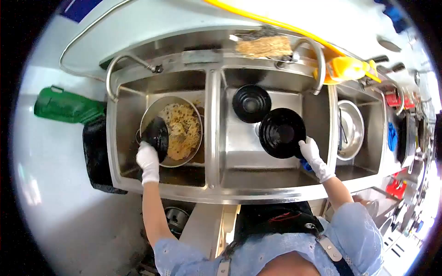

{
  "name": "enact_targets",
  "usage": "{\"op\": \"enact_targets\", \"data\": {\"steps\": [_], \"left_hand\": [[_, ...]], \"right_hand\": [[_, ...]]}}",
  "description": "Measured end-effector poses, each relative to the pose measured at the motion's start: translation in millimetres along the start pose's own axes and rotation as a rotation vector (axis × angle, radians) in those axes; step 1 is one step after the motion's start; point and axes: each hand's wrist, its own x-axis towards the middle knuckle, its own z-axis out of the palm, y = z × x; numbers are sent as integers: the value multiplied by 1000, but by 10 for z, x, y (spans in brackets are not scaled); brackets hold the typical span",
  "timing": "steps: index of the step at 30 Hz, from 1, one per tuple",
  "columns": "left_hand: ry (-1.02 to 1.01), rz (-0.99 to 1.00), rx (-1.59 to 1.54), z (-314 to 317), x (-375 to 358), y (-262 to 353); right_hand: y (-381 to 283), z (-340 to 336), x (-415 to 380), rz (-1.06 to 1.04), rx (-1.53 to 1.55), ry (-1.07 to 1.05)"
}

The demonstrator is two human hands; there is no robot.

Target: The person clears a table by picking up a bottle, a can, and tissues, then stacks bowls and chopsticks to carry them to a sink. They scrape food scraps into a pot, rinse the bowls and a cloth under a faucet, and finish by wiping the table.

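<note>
My left hand [148, 161], in a white glove, grips the rim of a black bowl [159, 138] tilted over a large metal pot [143, 112] in the left basin. Brownish food scraps [180, 131] lie in the pot. In the middle basin, my right hand [314, 156], also gloved in white, holds the right rim of a larger black bowl [282, 132]; its fingertips are partly hidden. Another black bowl [251, 104] sits just behind it at the upper left, on the basin floor.
A metal bowl [353, 131] stands in the right basin. Curved faucets [110, 80] rise behind the sinks. Behind the middle basin lies a tan scrubber [263, 47], with a yellow bottle [345, 69] to its right. A green container [66, 106] is left of the sinks.
</note>
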Motion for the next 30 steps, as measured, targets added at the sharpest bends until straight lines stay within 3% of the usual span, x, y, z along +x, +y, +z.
{"op": "enact_targets", "data": {"steps": [1, 3, 5, 7, 9, 11, 14, 16, 17, 19, 21, 22, 23, 25, 27, 28, 29, 30], "left_hand": [[29, -104, -159, -155, 8, -65], [-138, -798, -862, -867, 95, 143], [-268, -1029, -1167, -1393, 39, 283], [-186, -1132, -1238, -1698, -51, 644], [-267, -1212, -1268, -1953, -101, 1027], [-348, -1196, -1350, -2091, -142, 1467], [-331, -1181, -1446, -2050, -207, 2193], [-410, -1114, -1473, -1908, -248, 2582], [-513, -990, -1477, -1905, -253, 2720], [-533, -895, -1422, -1808, -251, 3063], [-491, -881, -1350, -1319, -313, 3361], [-574, -950, -1329, -1096, -310, 3459], [-563, -953, -1286, -1017, -278, 3588], [-571, -1044, -1339, -605, -297, 3812], [-581, -1083, -1399, -197, -338, 3996], [-590, -1134, -1453, -79, -341, 4075], [-598, -1125, -1453, -36, -343, 4129], [-578, -1083, -1445, 0, -349, 4170]], "right_hand": [[402, 207, 244, 61, 101, -55], [809, 529, 466, 134, 475, -52], [756, 632, 497, 192, 628, -82], [235, 477, 377, 284, 778, -193], [-29, 580, 561, 270, 744, -260], [47, 1133, 1029, 65, 641, -125], [-157, 1567, 1426, 90, 632, -98], [-234, 1698, 1603, 142, 577, -111], [-141, 1850, 1719, 140, 575, -125], [-233, 1492, 1480, 95, 903, -315], [-132, 1099, 1271, 47, 831, -258], [-46, 925, 1161, -6, 756, -206], [52, 803, 1028, -41, 867, -169], [179, 371, 726, 333, 940, -407], [296, 80, 385, 296, 953, -429], [551, 258, 344, 219, 1026, -433], [376, -169, 96, 312, 918, -518], [486, -169, 30, 269, 902, -510]]}}
